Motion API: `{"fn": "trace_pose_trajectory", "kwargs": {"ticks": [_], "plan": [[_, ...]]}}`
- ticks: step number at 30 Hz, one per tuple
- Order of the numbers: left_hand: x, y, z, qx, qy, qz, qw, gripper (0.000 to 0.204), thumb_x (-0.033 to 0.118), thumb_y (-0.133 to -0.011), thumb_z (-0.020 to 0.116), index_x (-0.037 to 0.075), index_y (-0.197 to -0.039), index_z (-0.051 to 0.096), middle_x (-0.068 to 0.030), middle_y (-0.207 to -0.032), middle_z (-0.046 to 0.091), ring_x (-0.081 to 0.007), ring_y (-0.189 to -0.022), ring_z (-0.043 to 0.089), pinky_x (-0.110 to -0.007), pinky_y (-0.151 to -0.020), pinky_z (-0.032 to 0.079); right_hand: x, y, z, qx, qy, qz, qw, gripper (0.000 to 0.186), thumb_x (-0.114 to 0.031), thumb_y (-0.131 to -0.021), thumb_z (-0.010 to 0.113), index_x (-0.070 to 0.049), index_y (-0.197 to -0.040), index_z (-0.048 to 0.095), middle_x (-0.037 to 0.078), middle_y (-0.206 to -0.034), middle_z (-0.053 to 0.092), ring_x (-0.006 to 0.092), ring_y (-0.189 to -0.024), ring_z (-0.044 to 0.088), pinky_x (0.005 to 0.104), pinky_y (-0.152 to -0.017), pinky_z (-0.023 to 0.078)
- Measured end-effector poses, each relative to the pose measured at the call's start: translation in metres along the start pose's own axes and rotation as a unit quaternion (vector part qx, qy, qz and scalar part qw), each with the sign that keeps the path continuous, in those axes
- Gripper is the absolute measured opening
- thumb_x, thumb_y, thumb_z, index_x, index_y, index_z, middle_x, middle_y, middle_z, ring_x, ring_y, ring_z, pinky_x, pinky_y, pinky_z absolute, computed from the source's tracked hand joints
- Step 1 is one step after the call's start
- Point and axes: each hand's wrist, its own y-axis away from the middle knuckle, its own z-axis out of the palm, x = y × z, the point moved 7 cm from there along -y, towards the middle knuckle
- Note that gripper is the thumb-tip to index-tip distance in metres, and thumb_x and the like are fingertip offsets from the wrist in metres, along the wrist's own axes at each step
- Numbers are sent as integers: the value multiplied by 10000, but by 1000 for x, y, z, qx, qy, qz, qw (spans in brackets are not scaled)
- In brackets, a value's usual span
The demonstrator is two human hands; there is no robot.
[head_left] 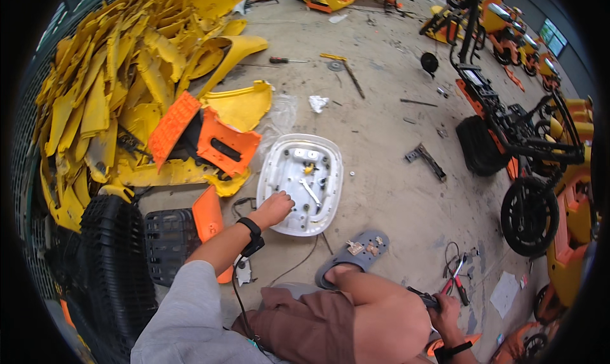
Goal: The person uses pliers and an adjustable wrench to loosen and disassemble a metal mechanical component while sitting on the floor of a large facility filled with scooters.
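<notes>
A white, rounded-square plastic tray [267, 149] lies on the floor in front of me, holding small screws and loose parts. Inside it are a white bar-shaped piece [311, 192] and a small yellow piece [309, 169]. My left hand [274, 209] reaches over the tray's near left side, fingers curled together; whatever they hold, if anything, is hidden. At the lower right, beside my knee, my right hand [447, 313] is closed around a dark tool [422, 296] whose kind I cannot make out. Red-handled pliers [455, 283] lie close to that hand.
Yellow plastic panels [121, 91] are heaped at the left, with orange panels [229, 141] in front. Black crates [168, 240] stand near my left arm. A stripped scooter frame [508, 129] stands at the right. A hammer [346, 68] and screwdriver [286, 60] lie farther off.
</notes>
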Motion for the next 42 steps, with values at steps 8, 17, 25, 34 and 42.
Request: {"fn": "trace_pose_trajectory", "kwargs": {"ticks": [8,17,25,34,42], "plan": [[-7,-58,54,-168,9,86,982,109,146,-826,597,43,-831,631,-206,-833,614,-390,-875,574,-478,-774,480,10,-43,-11,-49,75,-166,982,206,-154,-672,669,-103,-859,602,49,-710,577,244,-717,587,380,-735,427],[35,-58,4,-276,75,7,958,138,137,-719,709,1,-729,687,-130,-673,683,-207,-593,673,-342,-591,536,63,-65,13,9,-78,-80,994,132,-181,-739,613,-88,-808,548,39,-666,565,204,-692,598,372,-753,424],[188,-130,-107,-411,60,37,909,130,103,-784,639,-21,-784,679,-131,-656,676,-193,-545,659,-338,-530,531,130,-102,-12,86,-46,176,979,107,-153,-697,650,-97,-777,605,65,-694,646,228,-697,656,382,-738,441],[297,-195,-293,-456,56,36,888,142,69,-833,572,-29,-863,671,-132,-641,666,-188,-507,644,-333,-484,526,40,240,-111,-4,-89,724,684,103,-169,-803,584,-115,-846,661,81,-753,687,274,-717,686,408,-636,532],[351,-261,-369,-481,213,-26,850,177,39,-877,513,-37,-933,664,-133,-628,656,-184,-474,630,-328,-444,521,-339,494,-302,57,-77,939,332,184,-234,-765,638,-69,-845,625,185,-789,677,386,-740,668,495,-676,536]]}}
